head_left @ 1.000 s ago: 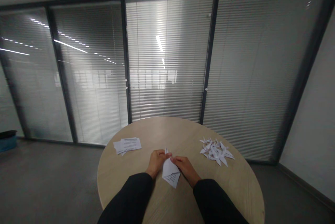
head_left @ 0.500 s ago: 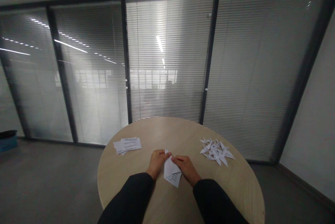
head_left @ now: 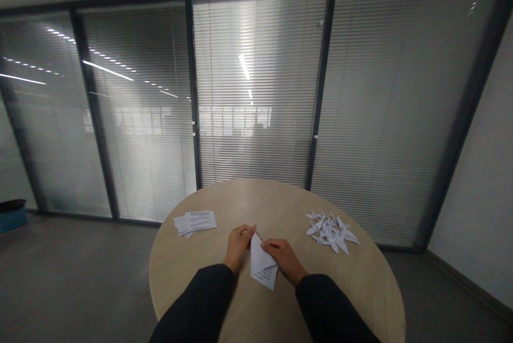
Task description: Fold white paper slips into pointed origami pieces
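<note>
A partly folded sheet of white paper (head_left: 261,257) is held between my hands over the near middle of the table, its narrow end pointing away from me. Printed lines show on its lower flap. My left hand (head_left: 239,244) pinches the paper near its far tip, thumb and forefinger together. On the right edge, my right hand (head_left: 281,255) has its thumb and fingers closed on the paper. Some fingertips of both hands are hidden behind the sheet.
The round wooden table (head_left: 256,199) stands before a glass partition with blinds (head_left: 260,92). Several printed paper sheets (head_left: 196,222) lie at the left. A pile of folded white paper cranes (head_left: 332,232) lies at the right. A blue bin (head_left: 13,217) stands on the floor far left.
My left fingers have moved slightly up and left at the paper's tip, away from my right fingers. The paper has shifted a little toward me. My right hand has barely moved.
</note>
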Demonstrator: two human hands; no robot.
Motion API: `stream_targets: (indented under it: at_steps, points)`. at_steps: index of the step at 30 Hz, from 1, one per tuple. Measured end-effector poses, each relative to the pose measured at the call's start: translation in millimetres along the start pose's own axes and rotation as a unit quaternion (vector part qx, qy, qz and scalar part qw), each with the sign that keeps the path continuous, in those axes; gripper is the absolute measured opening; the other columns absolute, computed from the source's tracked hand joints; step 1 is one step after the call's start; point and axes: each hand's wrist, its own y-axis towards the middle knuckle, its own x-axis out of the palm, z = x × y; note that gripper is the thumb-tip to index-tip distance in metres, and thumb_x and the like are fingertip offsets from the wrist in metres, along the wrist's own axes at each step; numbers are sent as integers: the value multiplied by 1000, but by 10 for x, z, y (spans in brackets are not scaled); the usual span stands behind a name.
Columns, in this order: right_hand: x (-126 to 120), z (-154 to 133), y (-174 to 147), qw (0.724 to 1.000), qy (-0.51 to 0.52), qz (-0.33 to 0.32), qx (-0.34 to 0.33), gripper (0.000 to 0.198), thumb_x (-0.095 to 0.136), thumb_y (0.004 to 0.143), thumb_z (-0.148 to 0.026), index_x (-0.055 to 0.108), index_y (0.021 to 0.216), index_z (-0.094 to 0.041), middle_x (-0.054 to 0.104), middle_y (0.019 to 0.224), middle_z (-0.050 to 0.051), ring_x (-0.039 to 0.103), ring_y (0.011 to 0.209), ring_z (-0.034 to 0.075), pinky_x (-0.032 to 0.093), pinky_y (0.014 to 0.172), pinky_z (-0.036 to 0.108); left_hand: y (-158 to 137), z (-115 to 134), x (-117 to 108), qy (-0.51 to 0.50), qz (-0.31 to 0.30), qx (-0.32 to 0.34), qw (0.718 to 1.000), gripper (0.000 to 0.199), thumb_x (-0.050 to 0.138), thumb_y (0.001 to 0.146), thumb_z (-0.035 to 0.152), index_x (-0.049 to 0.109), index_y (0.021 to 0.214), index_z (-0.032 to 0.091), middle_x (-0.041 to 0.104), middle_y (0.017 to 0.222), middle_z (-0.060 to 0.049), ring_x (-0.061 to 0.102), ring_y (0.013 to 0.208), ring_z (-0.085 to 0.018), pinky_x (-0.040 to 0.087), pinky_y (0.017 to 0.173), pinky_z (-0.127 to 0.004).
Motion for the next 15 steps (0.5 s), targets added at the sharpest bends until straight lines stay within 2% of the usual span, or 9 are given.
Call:
stream_targets:
  at_steps: [9, 12, 15]
  points:
    - [6, -9, -4, 1000, 21, -3, 12, 34, 59, 72, -44, 67, 60, -14, 57, 56, -1, 48, 55, 13, 33, 52, 23, -11, 19, 2, 2, 6, 44, 999, 50, 56, 70, 62, 57, 59, 14, 58, 52, -2, 51, 47, -12, 35, 48, -23]
    - [3, -36, -13, 999, 31, 9, 15, 33, 60, 71, -44, 67, 60, -13, 58, 57, 0, 49, 55, 14, 33, 52, 24, -16, 25, 19, -2, -26, 24, 999, 52, 56, 70, 64, 63, 67, 12, 62, 58, -4, 52, 50, -12, 36, 49, -23]
    - [1, -75, -24, 998, 53, 18, 29, 34, 60, 70, -46, 69, 63, -13, 60, 58, 0, 50, 55, 14, 34, 53, 25, -26, -8, 40, 8, -69, -8, 998, 55, 63, 63, 63, 67, 70, 9, 62, 57, -5, 52, 50, -12, 35, 49, -23]
